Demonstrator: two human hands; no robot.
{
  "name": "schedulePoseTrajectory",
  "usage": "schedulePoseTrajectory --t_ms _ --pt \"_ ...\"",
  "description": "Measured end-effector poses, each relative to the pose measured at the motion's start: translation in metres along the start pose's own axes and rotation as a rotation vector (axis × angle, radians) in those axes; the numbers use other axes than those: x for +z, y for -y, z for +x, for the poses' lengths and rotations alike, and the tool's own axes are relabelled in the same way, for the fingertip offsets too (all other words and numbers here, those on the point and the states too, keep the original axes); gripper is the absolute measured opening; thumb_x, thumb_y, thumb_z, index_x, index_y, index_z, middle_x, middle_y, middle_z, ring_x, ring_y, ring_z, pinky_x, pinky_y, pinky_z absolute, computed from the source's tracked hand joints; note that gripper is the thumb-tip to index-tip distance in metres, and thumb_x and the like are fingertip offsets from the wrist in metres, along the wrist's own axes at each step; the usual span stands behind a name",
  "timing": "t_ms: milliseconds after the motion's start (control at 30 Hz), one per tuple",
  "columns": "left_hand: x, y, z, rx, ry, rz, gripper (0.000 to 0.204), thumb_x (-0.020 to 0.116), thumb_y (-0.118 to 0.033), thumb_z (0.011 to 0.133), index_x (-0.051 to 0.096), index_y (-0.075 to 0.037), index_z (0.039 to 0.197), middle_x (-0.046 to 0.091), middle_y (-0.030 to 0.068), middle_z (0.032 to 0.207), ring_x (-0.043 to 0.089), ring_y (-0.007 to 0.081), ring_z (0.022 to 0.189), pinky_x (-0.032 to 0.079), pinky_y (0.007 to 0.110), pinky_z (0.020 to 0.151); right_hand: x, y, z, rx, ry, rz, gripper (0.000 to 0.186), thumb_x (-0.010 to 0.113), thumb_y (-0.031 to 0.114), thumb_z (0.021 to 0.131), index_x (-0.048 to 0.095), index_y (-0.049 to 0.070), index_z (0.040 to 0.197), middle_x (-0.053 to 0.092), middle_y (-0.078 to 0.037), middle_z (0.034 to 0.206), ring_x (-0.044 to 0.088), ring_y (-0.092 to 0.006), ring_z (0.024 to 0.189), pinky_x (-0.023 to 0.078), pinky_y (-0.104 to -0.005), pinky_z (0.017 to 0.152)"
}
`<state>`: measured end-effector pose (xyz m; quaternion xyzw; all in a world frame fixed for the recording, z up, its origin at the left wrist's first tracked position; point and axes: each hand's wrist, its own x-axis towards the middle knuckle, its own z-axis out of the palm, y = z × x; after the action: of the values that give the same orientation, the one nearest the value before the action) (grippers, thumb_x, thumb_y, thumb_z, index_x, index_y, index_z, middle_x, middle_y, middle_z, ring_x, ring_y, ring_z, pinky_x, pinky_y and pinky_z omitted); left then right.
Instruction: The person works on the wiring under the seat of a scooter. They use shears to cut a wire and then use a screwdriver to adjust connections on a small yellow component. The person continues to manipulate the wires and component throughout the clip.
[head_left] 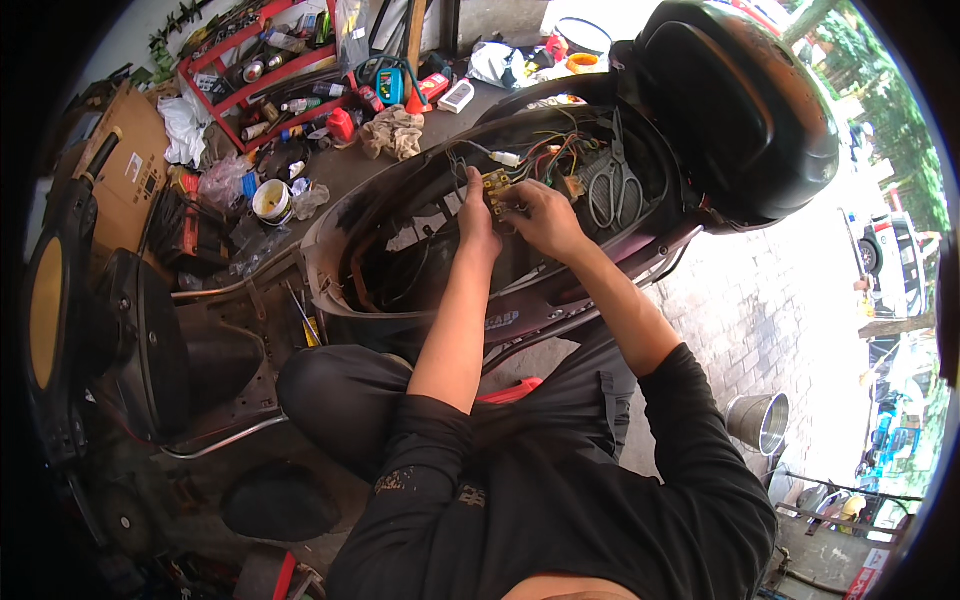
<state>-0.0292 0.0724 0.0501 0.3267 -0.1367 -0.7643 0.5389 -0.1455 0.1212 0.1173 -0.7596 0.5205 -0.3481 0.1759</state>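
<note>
My left hand [478,222] grips a small yellow part [496,182] with dark spots along it, like a terminal block, its thumb pointing up beside it. From the other side, my right hand [548,220] has its fingers bent and pinched at the same part's edge; the fingertips are partly hidden. Both hands are over the opened seat bay of a dark scooter [420,318]. Behind the part, loose coloured wires [553,150] and a white connector [506,158] lie in the bay. A pair of scissors [615,185] rests at the bay's right end.
A black top box [740,110] sits at the scooter's rear right. Beyond the scooter stand a red rack [225,100] of bottles and tools, a crumpled glove [393,132], a white tub [272,201] and a cardboard box [130,165]. A metal bucket [758,424] is at the right.
</note>
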Motion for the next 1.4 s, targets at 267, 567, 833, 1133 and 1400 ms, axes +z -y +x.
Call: schedulePoseTrajectory --t_ms 267,567,833,1133,1400 --pt "0.002 0.001 0.001 0.021 -0.022 -0.011 0.051 0.051 -0.064 0.094 0.063 -0.015 0.098 0.066 -0.0003 0.082 0.061 0.0136 0.067 0.04 0.03 0.049 0.003 0.0 -0.002 -0.012 0.004 0.068 0.023 0.07 0.007 0.082 0.067 0.002 0.104 0.069 -0.014 0.097 0.069 -0.0287 0.09 0.055 -0.0358 0.078" --pt "-0.002 -0.001 0.0 -0.031 0.013 0.01 0.053 0.05 -0.064 0.094 0.064 -0.013 0.101 0.067 0.0012 0.088 0.062 0.0146 0.07 0.043 0.03 0.052 0.002 0.0 -0.002 0.076 0.045 0.124 0.026 0.067 0.003 0.079 0.067 0.004 0.104 0.07 -0.013 0.098 0.069 -0.0287 0.092 0.055 -0.0361 0.08" --pt "-0.003 0.0 0.001 -0.026 0.009 -0.027 0.053 0.051 -0.064 0.093 0.064 -0.013 0.1 0.067 0.0008 0.087 0.063 0.0141 0.07 0.042 0.03 0.051 0.0 0.007 0.0 0.036 -0.002 0.06 0.027 0.064 -0.001 0.079 0.068 0.004 0.105 0.072 -0.012 0.096 0.07 -0.0273 0.092 0.055 -0.0352 0.08" --pt "0.003 0.001 -0.001 0.026 -0.014 -0.031 0.053 0.051 -0.063 0.094 0.064 -0.012 0.1 0.067 0.0009 0.086 0.062 0.0139 0.07 0.045 0.031 0.054 -0.003 0.009 0.0 0.035 -0.01 0.027 0.025 0.065 -0.001 0.078 0.068 0.004 0.102 0.071 -0.012 0.099 0.069 -0.0275 0.094 0.055 -0.0357 0.081" --pt "-0.001 0.001 0.002 0.025 -0.005 -0.013 0.053 0.051 -0.064 0.094 0.063 -0.012 0.101 0.067 0.0008 0.086 0.062 0.0139 0.069 0.042 0.03 0.05 0.002 -0.001 0.0 0.039 0.031 0.151 0.028 0.069 0.002 0.076 0.068 0.004 0.104 0.07 -0.013 0.099 0.069 -0.0279 0.094 0.055 -0.0355 0.082"
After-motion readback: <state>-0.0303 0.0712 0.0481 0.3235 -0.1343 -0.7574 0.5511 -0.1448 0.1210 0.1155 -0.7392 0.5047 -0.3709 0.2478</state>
